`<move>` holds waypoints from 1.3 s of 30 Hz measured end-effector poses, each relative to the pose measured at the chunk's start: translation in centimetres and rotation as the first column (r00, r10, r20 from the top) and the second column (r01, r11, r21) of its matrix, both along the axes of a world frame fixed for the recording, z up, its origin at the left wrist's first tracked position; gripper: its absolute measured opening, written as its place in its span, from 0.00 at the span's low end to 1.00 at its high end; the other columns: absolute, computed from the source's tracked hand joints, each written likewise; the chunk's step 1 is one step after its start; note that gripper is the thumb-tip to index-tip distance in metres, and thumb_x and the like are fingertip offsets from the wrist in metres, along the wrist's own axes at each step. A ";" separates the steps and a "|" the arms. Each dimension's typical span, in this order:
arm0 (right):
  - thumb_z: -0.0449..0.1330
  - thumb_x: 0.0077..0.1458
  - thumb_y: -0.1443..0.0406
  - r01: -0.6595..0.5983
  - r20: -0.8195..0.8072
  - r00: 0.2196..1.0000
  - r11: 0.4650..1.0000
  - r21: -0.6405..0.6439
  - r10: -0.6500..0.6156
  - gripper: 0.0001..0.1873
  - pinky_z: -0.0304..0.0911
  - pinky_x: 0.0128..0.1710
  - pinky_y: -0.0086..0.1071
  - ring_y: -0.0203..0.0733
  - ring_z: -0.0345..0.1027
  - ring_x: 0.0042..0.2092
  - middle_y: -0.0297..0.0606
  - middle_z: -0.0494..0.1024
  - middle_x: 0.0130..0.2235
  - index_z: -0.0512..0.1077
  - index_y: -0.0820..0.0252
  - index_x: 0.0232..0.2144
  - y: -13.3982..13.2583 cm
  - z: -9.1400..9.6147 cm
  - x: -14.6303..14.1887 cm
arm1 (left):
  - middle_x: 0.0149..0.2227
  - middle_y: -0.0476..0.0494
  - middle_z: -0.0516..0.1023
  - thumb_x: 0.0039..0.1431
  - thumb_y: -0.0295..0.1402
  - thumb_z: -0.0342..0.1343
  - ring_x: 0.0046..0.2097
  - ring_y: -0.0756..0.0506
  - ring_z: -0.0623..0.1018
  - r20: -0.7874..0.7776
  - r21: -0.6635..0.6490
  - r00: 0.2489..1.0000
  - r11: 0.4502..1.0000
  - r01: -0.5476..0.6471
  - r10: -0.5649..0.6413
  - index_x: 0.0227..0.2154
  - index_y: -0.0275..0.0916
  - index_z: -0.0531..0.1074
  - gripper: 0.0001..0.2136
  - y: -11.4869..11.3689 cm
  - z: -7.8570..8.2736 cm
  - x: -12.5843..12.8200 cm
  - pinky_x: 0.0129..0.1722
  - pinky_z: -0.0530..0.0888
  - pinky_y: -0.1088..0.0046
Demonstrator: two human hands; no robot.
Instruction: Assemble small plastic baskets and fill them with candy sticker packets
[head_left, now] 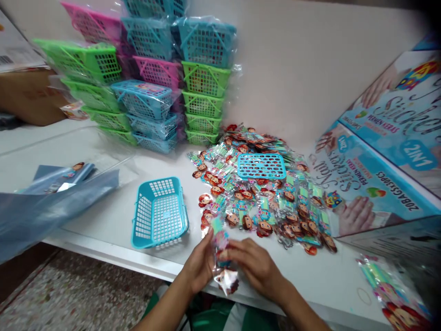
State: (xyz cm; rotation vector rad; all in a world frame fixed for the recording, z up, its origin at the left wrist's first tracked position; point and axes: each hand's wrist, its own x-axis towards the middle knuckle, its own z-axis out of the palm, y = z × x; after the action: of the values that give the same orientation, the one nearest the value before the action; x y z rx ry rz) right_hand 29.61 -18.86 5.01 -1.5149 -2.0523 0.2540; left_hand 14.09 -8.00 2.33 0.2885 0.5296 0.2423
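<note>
At the table's front edge, my left hand [201,263] is closed on a clear candy packet [220,239] with a green part and a printed doll picture. My right hand [255,266] has its fingers closed on the same packet from the other side. Whether it is one packet or a small stack, I cannot tell. Left of my hands sits a blue plastic basket [161,214] with nothing visible inside. Beyond them spreads a heap of similar packets [241,202], and a blue lattice lid [262,166] lies on top of it.
Wrapped baskets in green [205,103], blue and pink are stacked at the back left. Large printed sticker boxes [386,151] stand on the right. Clear plastic bags [58,207] lie at the left edge. More packets [396,294] are at the front right corner.
</note>
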 end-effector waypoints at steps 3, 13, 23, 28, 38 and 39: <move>0.50 0.60 0.67 -0.094 -0.120 0.989 0.992 -0.090 0.083 0.19 0.65 0.46 0.38 0.43 0.67 0.47 0.41 0.74 0.50 0.66 0.53 0.53 -1.8 -0.2 -1.3 | 0.29 0.42 0.78 0.51 0.35 0.61 0.28 0.47 0.77 -0.088 0.105 0.994 0.993 -0.051 0.060 0.34 0.33 0.70 0.12 -0.2 -0.8 0.4 0.28 0.72 0.74; 0.63 0.46 0.56 0.779 -0.004 0.586 0.564 -0.273 -0.811 0.23 0.57 0.45 0.42 0.56 0.65 0.48 0.52 0.73 0.43 0.71 0.63 0.43 8.7 -3.5 5.0 | 0.30 0.42 0.78 0.46 0.30 0.64 0.28 0.45 0.78 -0.219 0.204 0.967 0.975 -0.087 0.132 0.37 0.34 0.67 0.15 -0.7 -0.3 -0.1 0.28 0.73 0.71; 0.51 0.53 0.47 0.546 -0.513 0.528 0.733 -0.405 -0.676 0.21 0.63 0.29 0.30 0.40 0.67 0.29 0.34 0.72 0.27 0.68 0.60 0.30 5.4 -2.3 8.5 | 0.37 0.40 0.78 0.47 0.29 0.64 0.32 0.49 0.77 -0.095 0.188 0.986 0.976 -0.115 0.134 0.41 0.33 0.70 0.16 0.3 0.7 -0.2 0.33 0.72 0.77; 0.56 0.54 0.55 0.489 -0.675 0.494 0.817 -0.305 -0.548 0.16 0.68 0.40 0.37 0.43 0.72 0.40 0.40 0.77 0.38 0.68 0.57 0.41 3.8 -0.2 5.0 | 0.34 0.36 0.78 0.48 0.29 0.62 0.31 0.45 0.78 -0.110 0.116 0.992 0.992 -0.041 0.054 0.38 0.30 0.70 0.14 -0.4 0.5 0.5 0.34 0.74 0.69; 0.48 0.56 0.75 -0.069 -0.087 0.994 0.998 0.001 0.069 0.24 0.56 0.58 0.42 0.43 0.54 0.61 0.46 0.68 0.54 0.64 0.57 0.54 -0.6 -0.5 -1.5 | 0.31 0.45 0.77 0.45 0.26 0.59 0.29 0.49 0.76 0.005 -0.027 0.995 0.995 -0.096 0.097 0.34 0.34 0.72 0.11 -0.7 0.5 -0.4 0.33 0.74 0.73; 0.48 0.55 0.75 -0.078 -0.093 0.993 0.997 -0.021 0.075 0.25 0.56 0.58 0.42 0.43 0.53 0.61 0.45 0.68 0.55 0.64 0.58 0.54 -0.7 -0.6 -1.6 | 0.32 0.44 0.77 0.46 0.28 0.59 0.30 0.49 0.76 -0.015 -0.022 0.995 0.995 -0.099 0.099 0.35 0.34 0.72 0.10 -0.8 0.4 -0.5 0.34 0.74 0.73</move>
State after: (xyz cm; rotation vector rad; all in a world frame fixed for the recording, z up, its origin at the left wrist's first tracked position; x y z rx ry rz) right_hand 28.00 -19.60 4.37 -1.4137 -2.0434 0.3729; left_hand 13.59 -8.76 2.72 0.2418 0.5606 0.3302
